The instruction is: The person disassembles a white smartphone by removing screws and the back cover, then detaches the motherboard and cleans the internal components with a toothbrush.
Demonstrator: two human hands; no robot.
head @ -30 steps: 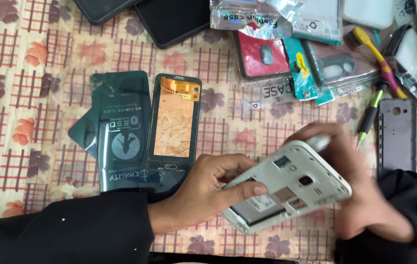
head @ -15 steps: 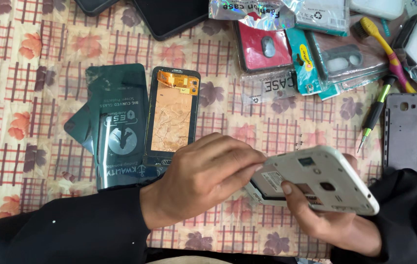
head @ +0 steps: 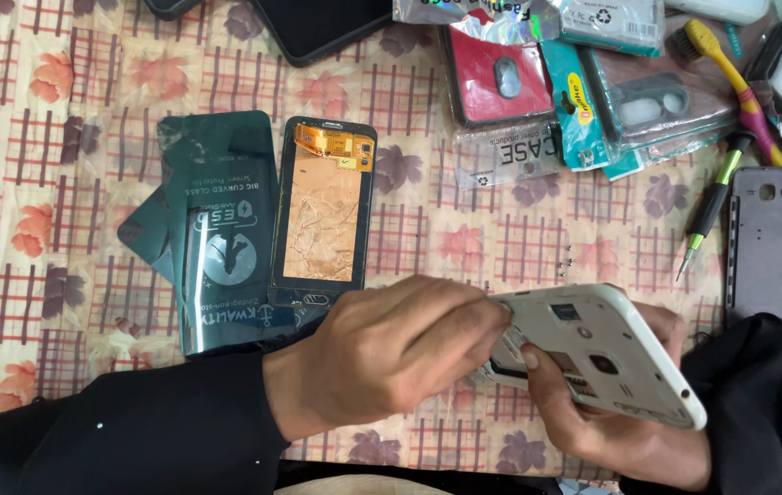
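the right hand (head: 629, 431) cups a white phone frame (head: 606, 353) from beneath, fingers closed round its underside and thumb (head: 547, 385) pressed onto the open back, so this grip is shut on the frame and carries its weight above the worktop (head: 464, 247). the left hand (head: 400, 353) comes in from the frame's left end, fingers curled and bunched, fingertips (head: 492, 312) touching the frame's upper left edge; whether they pinch a small part there or only press on the rim cannot be told, as the fingers hide the contact. the frame lies directly right of the left grip, its long axis running from that grip down and away to the right, tilted so the far corner sits lower in view near the right sleeve (head: 758, 394). the left hand is the nearer one to the frame's exposed inner end; the right hand is under its middle and far half. beyond the left grip, further from the person, a screen panel (head: 325, 211) with a copper-coloured back lies flat, touching a dark screen-protector packet (head: 221, 229) on its left. beyond the right grip a grey back cover (head: 765, 243) lies upright in view, with a green-handled screwdriver (head: 710, 213) just beside it, and a few tiny screws (head: 565, 261) lie loose between panel and cover. packaged cases (head: 583, 82) crowd the far edge.
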